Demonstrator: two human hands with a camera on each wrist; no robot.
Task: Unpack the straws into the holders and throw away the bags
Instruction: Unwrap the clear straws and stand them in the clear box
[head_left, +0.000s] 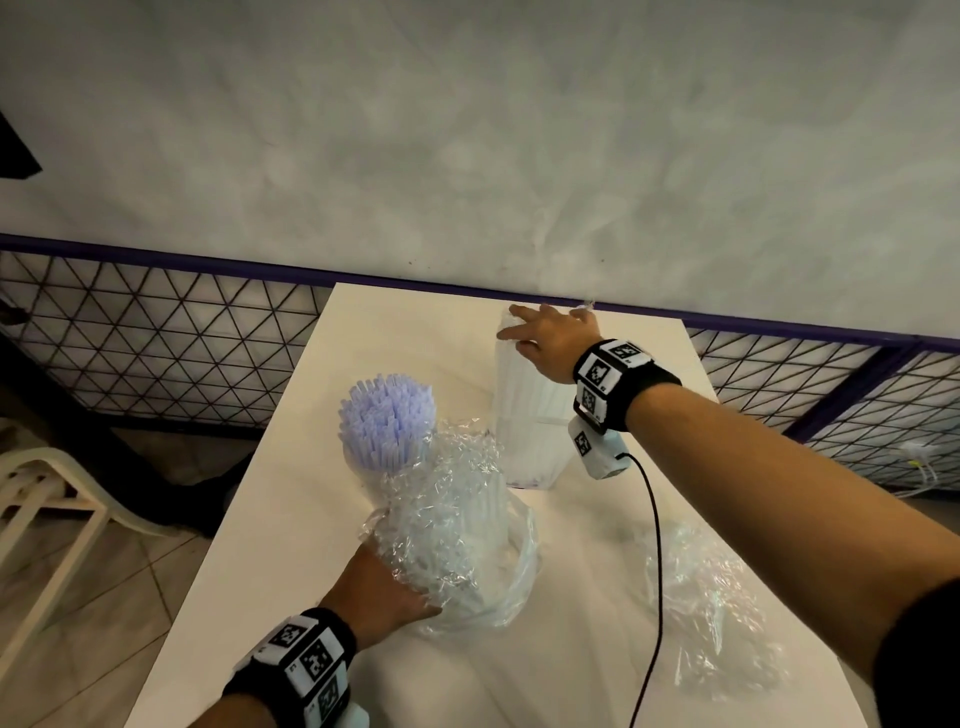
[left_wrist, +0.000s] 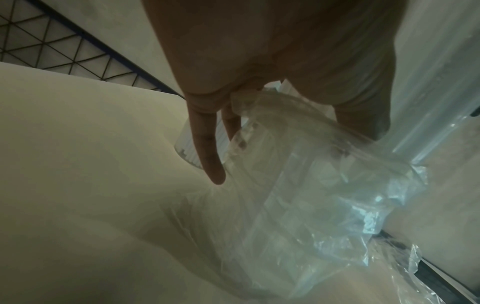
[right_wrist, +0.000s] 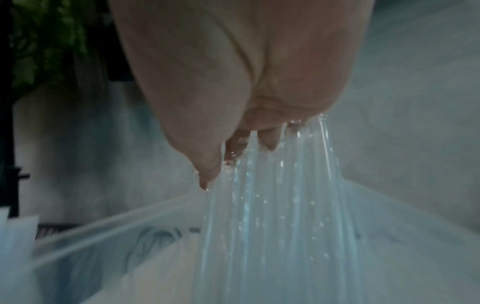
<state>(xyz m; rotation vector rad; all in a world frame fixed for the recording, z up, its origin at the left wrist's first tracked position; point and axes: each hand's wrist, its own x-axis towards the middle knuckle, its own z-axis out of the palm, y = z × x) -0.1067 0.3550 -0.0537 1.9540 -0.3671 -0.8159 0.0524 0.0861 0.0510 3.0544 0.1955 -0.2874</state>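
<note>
Landmark: table (head_left: 291, 545).

- Straws (head_left: 387, 415): upright bundle near the table's middle, tops bare, a crumpled bag (head_left: 452, 525) pushed down around the lower part, probably to slide it off.
- Left hand (head_left: 384, 592): at the table's near side. You grip the bag at the bundle's base, fingers curled into the film, steadying it.
- Right hand (head_left: 550, 338): at the table's far edge. You pinch the top of a second bag (head_left: 524, 410), standing tall, likely to lift it.
- Empty bag (head_left: 706, 603): flat at the table's right, awaiting disposal.
- Holders: you cannot pick them out clearly.
</note>
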